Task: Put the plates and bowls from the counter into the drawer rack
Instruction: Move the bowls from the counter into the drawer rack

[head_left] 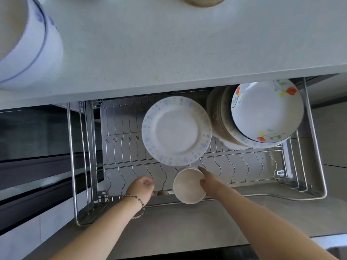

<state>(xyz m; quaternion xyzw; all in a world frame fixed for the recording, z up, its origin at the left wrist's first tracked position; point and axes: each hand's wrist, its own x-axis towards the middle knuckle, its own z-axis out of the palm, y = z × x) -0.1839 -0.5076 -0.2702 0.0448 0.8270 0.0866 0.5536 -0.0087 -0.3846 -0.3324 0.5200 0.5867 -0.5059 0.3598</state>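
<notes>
The pulled-out wire drawer rack (120, 128) lies below the counter edge. A white plate with a pale blue speckled rim (176, 130) leans in its back row. To its right, several plates lean in a row, fronted by a flower-painted deep plate (266, 111). My right hand (206, 181) grips the rim of a plain white bowl (188, 185) at the front row of wire dividers. My left hand (141, 188), with a bracelet on the wrist, is curled at the rack's front wires to the left of the bowl; what its fingers hold is hidden.
On the pale counter (169, 44) stand a large white bowl with blue lines (28, 40) at the far left and a tan vessel (203, 0) at the top edge. A dark glass oven front (37, 132) sits left of the drawer.
</notes>
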